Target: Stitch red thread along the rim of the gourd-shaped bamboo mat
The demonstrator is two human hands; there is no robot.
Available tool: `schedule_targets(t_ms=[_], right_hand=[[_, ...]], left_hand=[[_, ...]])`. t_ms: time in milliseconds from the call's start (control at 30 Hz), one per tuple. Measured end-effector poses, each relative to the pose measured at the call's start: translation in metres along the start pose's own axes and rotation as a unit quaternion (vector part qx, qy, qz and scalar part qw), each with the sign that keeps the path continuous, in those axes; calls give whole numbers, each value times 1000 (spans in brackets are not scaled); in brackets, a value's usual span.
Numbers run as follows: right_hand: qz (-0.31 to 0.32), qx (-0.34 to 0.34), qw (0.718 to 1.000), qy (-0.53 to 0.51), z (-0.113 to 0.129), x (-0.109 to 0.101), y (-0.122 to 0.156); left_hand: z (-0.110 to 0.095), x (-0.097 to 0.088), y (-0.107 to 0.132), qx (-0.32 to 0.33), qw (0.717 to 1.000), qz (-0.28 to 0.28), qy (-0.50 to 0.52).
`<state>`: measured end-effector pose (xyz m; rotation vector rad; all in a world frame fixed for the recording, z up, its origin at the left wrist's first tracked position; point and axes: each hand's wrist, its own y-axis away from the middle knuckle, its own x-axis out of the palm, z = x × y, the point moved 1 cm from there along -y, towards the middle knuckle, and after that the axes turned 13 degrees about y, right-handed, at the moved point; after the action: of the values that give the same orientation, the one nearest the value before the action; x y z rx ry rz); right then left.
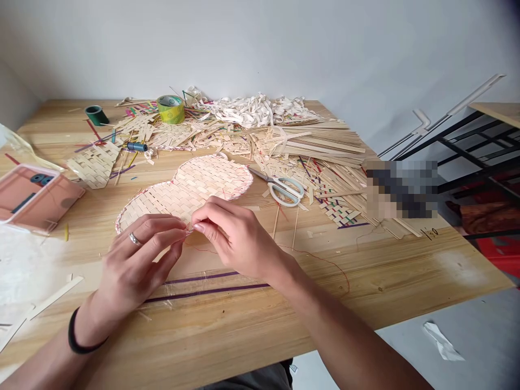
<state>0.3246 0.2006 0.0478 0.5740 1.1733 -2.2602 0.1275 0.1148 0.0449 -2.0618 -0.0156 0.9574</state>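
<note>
A figure-eight-shaped woven bamboo-strip mat lies on the table, its rim bound with white and reddish trim. At its near edge my left hand, wearing a ring, is closed with thumb and fingers pinching the rim. Fingertips almost touching it, my right hand is closed in a pinch at the same spot. What it grips is too small to make out. A thin red thread runs near the fingers, passes behind my right hand and curls rightward over the table. Scissors with pale handles lie beyond my right hand.
Bamboo strips, white fabric scraps and a yellow tape roll fill the back. A green spool, blue thread spool and pink box are left. Purple strips lie taped in front. A blurred patch covers the right side.
</note>
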Motion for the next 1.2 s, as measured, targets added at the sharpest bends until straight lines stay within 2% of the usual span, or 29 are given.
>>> schedule_targets(t_ms=[333, 567, 1033, 1200], right_hand=[[16, 57, 997, -43, -1, 2, 1], [3, 42, 998, -45, -2, 9, 2], [48, 33, 998, 26, -1, 11, 4], [14, 52, 999, -10, 0, 12, 5]], left_hand=[[1, 2, 0, -13, 1000, 1, 1], [-1, 3, -1, -22, 1000, 0, 4], [0, 5, -1, -23, 1000, 9, 14], [-1, 5, -2, -40, 999, -6, 26]])
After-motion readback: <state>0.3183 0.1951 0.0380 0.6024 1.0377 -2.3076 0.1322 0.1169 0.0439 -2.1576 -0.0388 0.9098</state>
